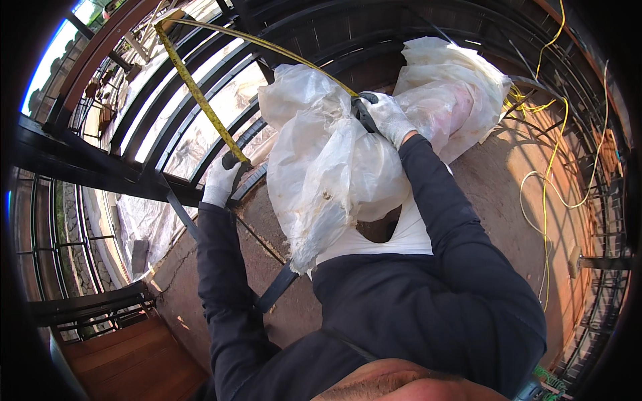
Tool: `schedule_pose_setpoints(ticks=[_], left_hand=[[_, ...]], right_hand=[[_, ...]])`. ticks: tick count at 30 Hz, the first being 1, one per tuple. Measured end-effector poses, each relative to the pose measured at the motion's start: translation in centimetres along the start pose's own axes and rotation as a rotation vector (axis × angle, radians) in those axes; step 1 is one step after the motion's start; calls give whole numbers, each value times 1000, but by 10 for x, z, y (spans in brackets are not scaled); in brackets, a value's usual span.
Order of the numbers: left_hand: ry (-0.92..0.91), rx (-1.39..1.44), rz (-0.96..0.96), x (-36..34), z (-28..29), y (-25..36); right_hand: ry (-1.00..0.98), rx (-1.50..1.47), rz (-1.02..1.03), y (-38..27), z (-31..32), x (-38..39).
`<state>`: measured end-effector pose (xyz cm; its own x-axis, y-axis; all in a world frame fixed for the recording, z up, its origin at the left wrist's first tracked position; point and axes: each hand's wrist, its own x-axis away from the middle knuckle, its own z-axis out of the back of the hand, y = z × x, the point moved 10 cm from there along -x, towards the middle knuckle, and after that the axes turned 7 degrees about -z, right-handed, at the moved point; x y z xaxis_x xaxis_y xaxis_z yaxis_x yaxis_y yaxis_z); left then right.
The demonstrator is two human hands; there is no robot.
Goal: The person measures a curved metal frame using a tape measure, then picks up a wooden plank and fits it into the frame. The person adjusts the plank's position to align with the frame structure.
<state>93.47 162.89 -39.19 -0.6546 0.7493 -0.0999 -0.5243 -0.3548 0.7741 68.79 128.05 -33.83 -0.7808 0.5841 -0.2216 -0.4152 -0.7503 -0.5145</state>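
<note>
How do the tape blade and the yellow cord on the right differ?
The tape blade is a flat, marked strip; the yellow cord looks string-like. The blade runs from the right hand to a sharp bend, then the left hand; the cord curves loosely, held by neither. Both are yellow.

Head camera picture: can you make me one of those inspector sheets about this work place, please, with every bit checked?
Surface: reddish-brown floor, with pale crumbs and striped shadows.
Things in hand: yellow measuring tape, sharply bent at upper left; its case can't be made out.
Clutter: crumpled translucent plastic sheeting bunched in front of the body; grey block at left.
Grip: gloved left hand closed at the tape's lower stretch; gloved right hand closed where the other stretch reaches it.
Cables: yellow cable and looping pale cable at right.
Surroundings: black metal railing at left; brown wooden boards at lower left.
</note>
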Motion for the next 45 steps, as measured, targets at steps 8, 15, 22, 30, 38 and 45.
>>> schedule_pose_setpoints(ticks=[8,15,22,30,38,45], left_hand=[[154,169,16,-1,21,12],[369,481,-14,7,41,22],[435,346,-82,2,49,-8],[387,-170,-202,2,49,4],[368,-201,-189,1,49,14],[227,150,29,4,36,-1]], right_hand=[[-28,-14,-47,-2,2,-1],[-6,-238,-220,-1,14,5],[10,-136,-67,-6,10,1],[66,-101,27,0,10,3],[80,-48,43,5,7,0],[4,135,111,-27,11,8]])
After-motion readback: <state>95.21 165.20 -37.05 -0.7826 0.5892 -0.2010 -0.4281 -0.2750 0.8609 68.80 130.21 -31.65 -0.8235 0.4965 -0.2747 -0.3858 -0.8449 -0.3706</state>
